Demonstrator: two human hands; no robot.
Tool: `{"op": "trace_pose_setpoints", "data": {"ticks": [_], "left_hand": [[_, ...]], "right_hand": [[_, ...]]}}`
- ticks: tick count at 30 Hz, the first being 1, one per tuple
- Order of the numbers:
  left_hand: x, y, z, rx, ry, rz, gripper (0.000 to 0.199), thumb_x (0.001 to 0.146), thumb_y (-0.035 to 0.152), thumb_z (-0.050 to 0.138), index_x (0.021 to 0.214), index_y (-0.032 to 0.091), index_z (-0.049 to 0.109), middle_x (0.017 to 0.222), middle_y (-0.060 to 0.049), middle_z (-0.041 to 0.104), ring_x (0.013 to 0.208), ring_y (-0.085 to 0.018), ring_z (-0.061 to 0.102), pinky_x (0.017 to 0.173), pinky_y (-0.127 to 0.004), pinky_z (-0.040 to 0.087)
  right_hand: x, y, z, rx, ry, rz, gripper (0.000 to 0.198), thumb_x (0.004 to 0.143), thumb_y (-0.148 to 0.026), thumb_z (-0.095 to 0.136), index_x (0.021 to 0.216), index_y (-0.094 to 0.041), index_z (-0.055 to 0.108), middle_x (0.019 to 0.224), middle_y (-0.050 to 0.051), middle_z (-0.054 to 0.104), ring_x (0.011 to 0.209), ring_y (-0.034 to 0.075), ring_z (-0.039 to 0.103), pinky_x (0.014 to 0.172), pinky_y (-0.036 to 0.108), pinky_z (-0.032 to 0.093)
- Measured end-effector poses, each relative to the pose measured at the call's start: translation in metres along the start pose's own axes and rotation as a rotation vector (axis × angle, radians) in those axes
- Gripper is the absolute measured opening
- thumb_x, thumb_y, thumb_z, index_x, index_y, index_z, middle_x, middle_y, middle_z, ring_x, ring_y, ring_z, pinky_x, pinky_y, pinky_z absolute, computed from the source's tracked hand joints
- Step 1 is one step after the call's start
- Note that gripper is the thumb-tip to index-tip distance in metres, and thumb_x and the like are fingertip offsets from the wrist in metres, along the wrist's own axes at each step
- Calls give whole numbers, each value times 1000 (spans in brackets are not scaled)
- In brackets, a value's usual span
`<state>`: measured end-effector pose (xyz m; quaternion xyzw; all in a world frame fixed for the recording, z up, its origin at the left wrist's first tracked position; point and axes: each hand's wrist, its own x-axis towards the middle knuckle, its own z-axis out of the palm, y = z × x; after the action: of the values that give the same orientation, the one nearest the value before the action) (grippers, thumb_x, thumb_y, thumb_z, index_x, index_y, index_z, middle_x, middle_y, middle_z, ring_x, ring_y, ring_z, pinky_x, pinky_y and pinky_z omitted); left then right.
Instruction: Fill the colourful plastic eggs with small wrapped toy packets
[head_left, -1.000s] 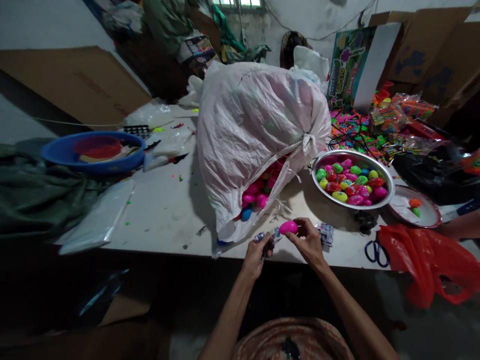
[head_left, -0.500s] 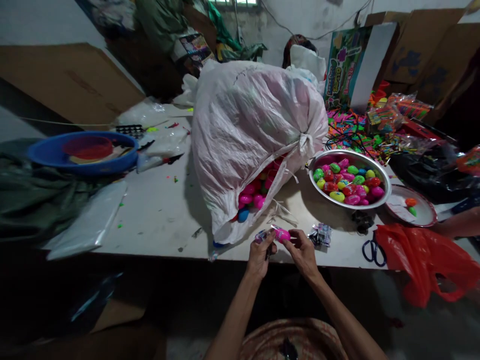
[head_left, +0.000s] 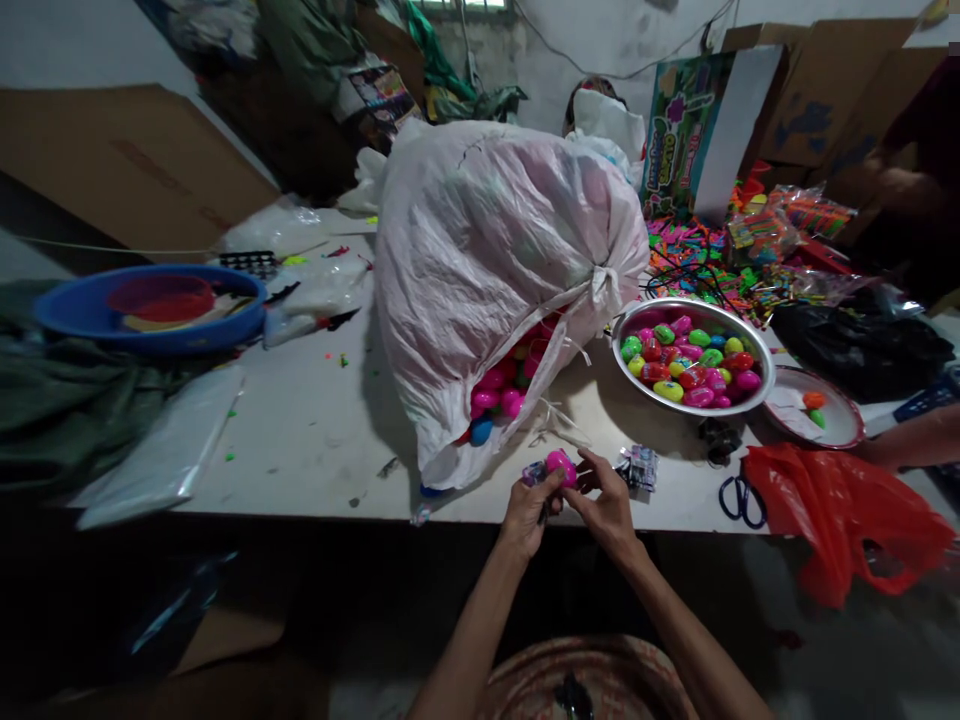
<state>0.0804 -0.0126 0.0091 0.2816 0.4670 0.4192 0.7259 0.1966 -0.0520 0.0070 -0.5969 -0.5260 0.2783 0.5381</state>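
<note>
A bright pink plastic egg (head_left: 561, 467) is between my two hands just above the table's front edge. My left hand (head_left: 527, 512) is closed, its thumb pressed on the egg, and also holds small purplish printed pieces (head_left: 533, 474). My right hand (head_left: 606, 507) curls its thumb and fingertips around the egg's right side; the exact contact is partly hidden. Right of my hands lies a small stack of similar printed pieces (head_left: 638, 468). Behind them, a large white sack (head_left: 502, 230) spills coloured eggs through its torn lower opening.
A metal bowl (head_left: 622, 375) of coloured eggs stands right, beside a red-rimmed plate (head_left: 855, 425), scissors (head_left: 742, 502) and a red plastic bag (head_left: 840, 520). Blue basin (head_left: 75, 322) and clear plastic bags (head_left: 169, 450) lie left. Another person's arm (head_left: 911, 437) reaches in at right.
The pink egg has turned from lying sideways to a more upright, rounder view. My left thumb now lies across it. Another person's hand has appeared at the upper right.
</note>
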Motion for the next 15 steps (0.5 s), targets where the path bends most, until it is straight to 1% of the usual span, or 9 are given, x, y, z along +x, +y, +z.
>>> {"op": "trace_pose_setpoints", "data": {"ticks": [2,5,7,9,11,13,15], "left_hand": [[-1,2,1,26,-18,-51,27,56,29,79,71,12,64,53,2,56,41,-5,44,41,-18,33],[-3,5,-1,27,-93,-141,28,56,27,80,73,11,65,56,1,57,42,-5,45,40,-17,32],[-1,7,-3,19,-152,-181,27,56,26,80,72,11,65,56,0,58,41,-4,44,38,-17,31],[3,7,-4,-4,-191,-196,28,58,27,79,76,11,65,60,-1,61,39,-4,42,37,-17,31],[8,7,-2,-35,-217,-197,29,60,29,77,79,12,64,64,-3,64,37,-3,41,37,-17,32],[13,6,4,-62,-245,-203,28,60,28,78,78,12,63,62,-2,64,35,-3,41,38,-18,34],[17,6,11,-86,-269,-214,28,59,27,78,75,12,62,59,0,62,35,-4,43,37,-18,35]], "right_hand": [[4,-3,-8,-136,-37,-47,57,70,-21,63,125,-25,48,106,6,58,73,16,60,70,32,52],[15,-9,-22,-261,-192,-161,72,65,-22,67,132,-27,41,123,7,54,99,23,57,86,37,47],[22,-14,-33,-315,-257,-201,76,63,-24,69,133,-26,40,122,7,56,108,26,52,91,40,42],[29,-17,-41,-364,-288,-195,72,63,-24,70,130,-25,44,115,7,61,105,25,53,90,40,41],[35,-20,-46,-401,-327,-198,67,62,-25,71,125,-24,49,114,7,60,104,25,54,90,40,40],[40,-21,-47,-418,-373,-223,70,60,-28,73,125,-22,49,118,9,58,106,26,53,90,40,39],[46,-19,-47,-417,-392,-250,70,59,-28,73,125,-21,48,114,8,60,101,25,55,86,38,41]]}}
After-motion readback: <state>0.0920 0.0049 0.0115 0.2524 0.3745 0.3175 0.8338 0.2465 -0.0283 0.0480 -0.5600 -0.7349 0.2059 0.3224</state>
